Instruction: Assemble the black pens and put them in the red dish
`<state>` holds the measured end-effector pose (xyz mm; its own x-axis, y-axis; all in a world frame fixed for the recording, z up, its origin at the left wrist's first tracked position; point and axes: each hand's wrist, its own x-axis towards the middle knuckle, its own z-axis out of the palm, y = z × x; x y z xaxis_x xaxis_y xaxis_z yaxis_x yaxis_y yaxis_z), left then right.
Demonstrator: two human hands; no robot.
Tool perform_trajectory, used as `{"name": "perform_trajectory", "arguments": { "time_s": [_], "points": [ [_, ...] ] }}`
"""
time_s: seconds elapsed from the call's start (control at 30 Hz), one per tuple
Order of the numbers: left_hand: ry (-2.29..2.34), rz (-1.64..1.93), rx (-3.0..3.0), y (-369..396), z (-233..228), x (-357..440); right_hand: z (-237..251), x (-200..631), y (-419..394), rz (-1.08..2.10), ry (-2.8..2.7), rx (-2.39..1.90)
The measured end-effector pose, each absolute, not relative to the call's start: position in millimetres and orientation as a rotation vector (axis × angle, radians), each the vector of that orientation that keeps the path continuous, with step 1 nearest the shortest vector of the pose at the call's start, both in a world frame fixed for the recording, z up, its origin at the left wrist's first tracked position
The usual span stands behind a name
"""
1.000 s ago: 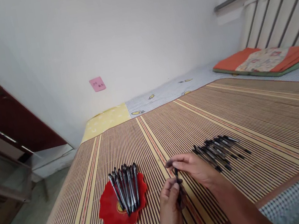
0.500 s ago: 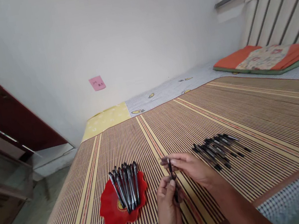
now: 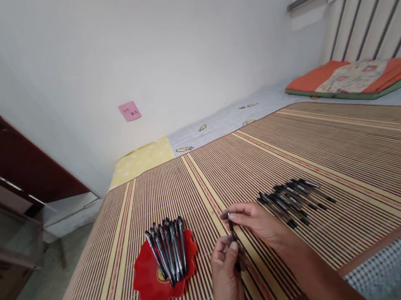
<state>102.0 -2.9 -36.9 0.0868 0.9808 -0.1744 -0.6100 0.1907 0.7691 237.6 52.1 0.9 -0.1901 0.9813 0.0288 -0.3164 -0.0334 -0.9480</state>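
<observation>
Both the left hand and the right hand have their grip clamped on one pen above the striped mat, between a filled red dish and a loose pile of pens seemingly not yet handled.

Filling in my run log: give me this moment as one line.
left hand: grips pen low | right hand: pinches its top | red dish: pens | loose pens: on mat

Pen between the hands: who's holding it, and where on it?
Both. The left hand pinches the pen at its lower end; the right hand pinches the upper end, fingertips on the tip.
</observation>
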Motion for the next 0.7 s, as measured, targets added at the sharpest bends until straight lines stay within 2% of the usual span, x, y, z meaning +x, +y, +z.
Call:
{"name": "perform_trajectory", "arguments": {
  "time_s": [0.7],
  "points": [
    [0.818,1.267,0.735,-4.3,-39.9,102.9,4.4,238.4,50.7,1.448,-1.091,-0.926]
  ]
}}
